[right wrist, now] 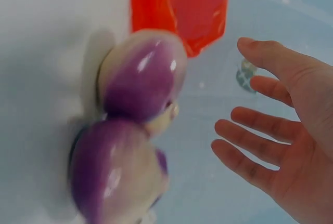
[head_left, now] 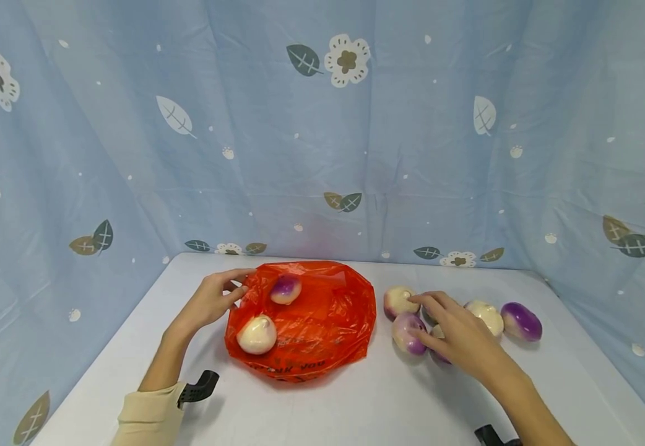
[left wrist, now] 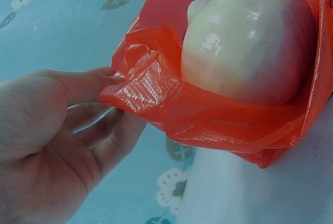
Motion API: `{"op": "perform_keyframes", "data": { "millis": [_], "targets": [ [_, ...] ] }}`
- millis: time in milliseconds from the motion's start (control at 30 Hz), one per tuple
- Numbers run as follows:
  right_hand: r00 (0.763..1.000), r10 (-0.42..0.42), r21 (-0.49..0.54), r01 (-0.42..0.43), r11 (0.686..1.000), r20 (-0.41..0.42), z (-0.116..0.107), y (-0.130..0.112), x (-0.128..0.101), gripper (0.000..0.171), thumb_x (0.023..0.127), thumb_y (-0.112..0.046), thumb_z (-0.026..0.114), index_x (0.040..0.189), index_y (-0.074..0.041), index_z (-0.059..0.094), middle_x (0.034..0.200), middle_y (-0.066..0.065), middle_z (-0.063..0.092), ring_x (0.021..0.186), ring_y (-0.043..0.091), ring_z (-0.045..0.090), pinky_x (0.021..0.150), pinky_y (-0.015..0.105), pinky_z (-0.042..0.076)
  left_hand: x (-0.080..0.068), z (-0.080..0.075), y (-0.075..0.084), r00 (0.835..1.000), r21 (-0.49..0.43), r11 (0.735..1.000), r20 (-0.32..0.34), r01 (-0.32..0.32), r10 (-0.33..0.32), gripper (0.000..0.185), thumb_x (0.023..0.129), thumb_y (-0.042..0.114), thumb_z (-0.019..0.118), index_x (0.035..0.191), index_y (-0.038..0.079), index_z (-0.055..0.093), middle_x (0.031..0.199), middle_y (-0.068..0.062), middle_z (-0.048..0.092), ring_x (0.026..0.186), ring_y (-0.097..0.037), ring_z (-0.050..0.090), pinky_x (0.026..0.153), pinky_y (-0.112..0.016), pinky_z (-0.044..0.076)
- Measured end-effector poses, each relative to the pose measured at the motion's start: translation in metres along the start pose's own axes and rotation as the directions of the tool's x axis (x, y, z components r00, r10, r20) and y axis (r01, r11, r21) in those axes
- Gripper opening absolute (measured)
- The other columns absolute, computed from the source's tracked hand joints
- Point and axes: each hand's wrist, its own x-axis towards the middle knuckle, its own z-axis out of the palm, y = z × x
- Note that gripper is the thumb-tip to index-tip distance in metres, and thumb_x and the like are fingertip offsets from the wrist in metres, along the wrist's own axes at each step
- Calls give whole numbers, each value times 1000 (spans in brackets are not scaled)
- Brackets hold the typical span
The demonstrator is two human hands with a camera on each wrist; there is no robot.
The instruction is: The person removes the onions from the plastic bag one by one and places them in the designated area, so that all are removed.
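Left hand (head_left: pixel 208 301) pinches the rim of the orange bag (head_left: pixel 322 322), thin and floppy, two turnips (head_left: pixel 257 334) inside. Right hand (head_left: pixel 458 334), fingers spread and relaxed, hovers over the loose turnip cluster (head_left: pixel 408 332) on the counter (head_left: pixel 356 402). Turnips look smooth, firm, probably slippery; best cupped around the middle.

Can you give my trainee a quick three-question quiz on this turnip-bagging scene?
1. True or false: the left hand pinches the rim of the orange bag.
2. How many turnips lie in the bag: A one, B two, C four?
3. Is the right hand gripping a turnip yet?

Key: 1 true. 2 B, a white turnip and a purple-topped turnip. 3 No, its fingers are spread open over the loose turnips.
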Motion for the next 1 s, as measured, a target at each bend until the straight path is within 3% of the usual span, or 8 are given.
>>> {"op": "perform_keyframes", "data": {
  "millis": [133,533,900,1000],
  "targets": [
    [1000,-19,1,19,1000,21,7,-13,14,51,83,-41,76,128,-24,59,124,2,63,111,24,65,83,48,59,0,1,0,1000,2,1000,-1,6,-6,41,95,4,60,136,8,58,114,-19,67,86,-23,69,60,-23,58],
    [997,-77,37,76,996,24,25,-49,40,53,79,-37,81,126,-20,62,120,2,64,101,19,66,76,36,61,1,1,0,1000,3,1000,4,0,0,41,95,4,60,136,8,58,113,-19,67,85,-22,68,60,-22,58],
    [988,-109,52,104,993,113,48,-71,53,52,83,-42,76,127,-21,59,120,4,63,95,19,67,72,33,61,1,1,-1,1000,3,1000,-3,-11,11,41,95,3,61,135,9,58,113,-19,68,82,-21,68,59,-23,58],
    [984,-127,63,120,991,124,54,-74,56,53,83,-42,76,128,-20,59,119,4,63,96,20,67,77,35,61,2,1,0,1000,-1,1000,-5,-19,19,40,95,3,60,134,8,59,113,-19,68,81,-21,67,59,-23,58]
  ]
}}
